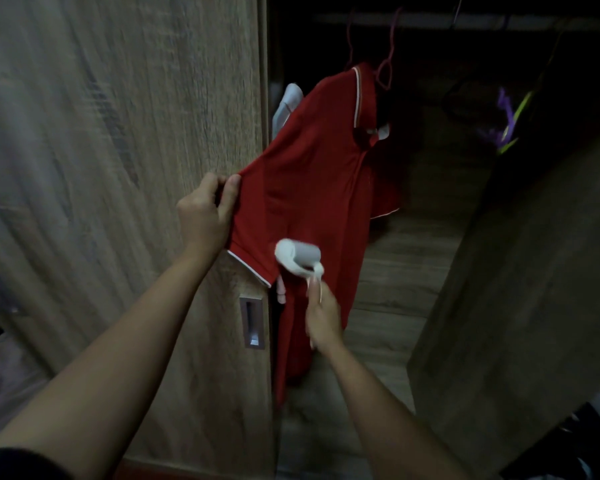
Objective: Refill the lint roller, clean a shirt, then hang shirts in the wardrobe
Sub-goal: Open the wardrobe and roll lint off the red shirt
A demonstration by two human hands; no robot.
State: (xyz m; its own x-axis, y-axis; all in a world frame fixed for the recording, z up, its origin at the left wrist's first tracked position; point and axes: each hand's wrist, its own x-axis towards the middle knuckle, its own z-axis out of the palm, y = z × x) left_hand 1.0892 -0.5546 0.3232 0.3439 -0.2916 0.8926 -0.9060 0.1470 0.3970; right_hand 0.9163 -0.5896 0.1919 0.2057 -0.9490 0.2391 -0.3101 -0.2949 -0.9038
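While my left hand (205,216) pinches the red shirt's (312,188) sleeve taut leftward, my right hand (323,317) grips the lint roller (298,256), its drum lying crosswise against the shirt's near front.

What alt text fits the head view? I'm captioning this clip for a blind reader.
A person's right hand runs a white lint roller over a red polo shirt hanging on a pink hanger in an open wardrobe, while the left hand pulls its sleeve taut beside the wooden door.
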